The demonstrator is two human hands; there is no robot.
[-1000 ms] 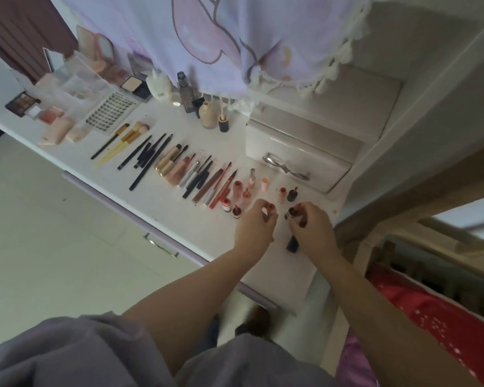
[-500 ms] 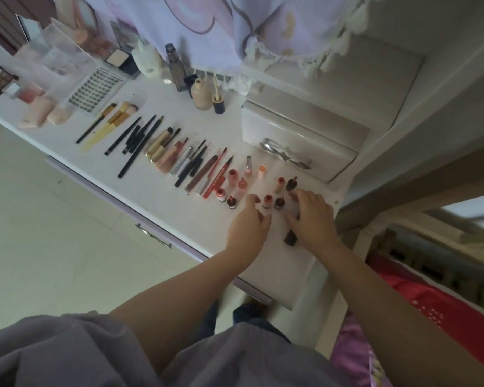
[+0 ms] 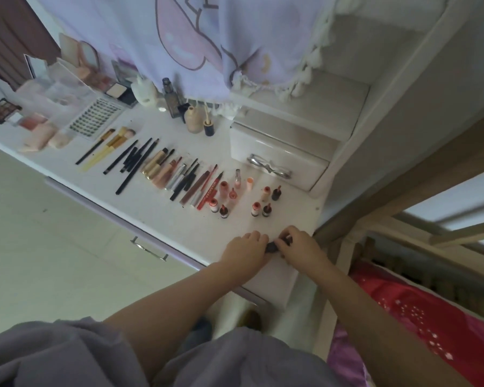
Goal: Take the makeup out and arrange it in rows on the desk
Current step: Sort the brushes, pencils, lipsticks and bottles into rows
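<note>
On the white desk (image 3: 140,208) the makeup is lying in a long row that is running from the left of the frame toward the middle. Yellow-handled brushes (image 3: 106,146) are lying at its left end, then black pencils (image 3: 132,163), gold and pink tubes (image 3: 158,169), and red and brown liners (image 3: 204,188). Right of them, small lipsticks (image 3: 224,210) are standing upright in short rows, red and pink. A dark lipstick (image 3: 271,247) is being held at the lower centre, partly hidden.
</note>
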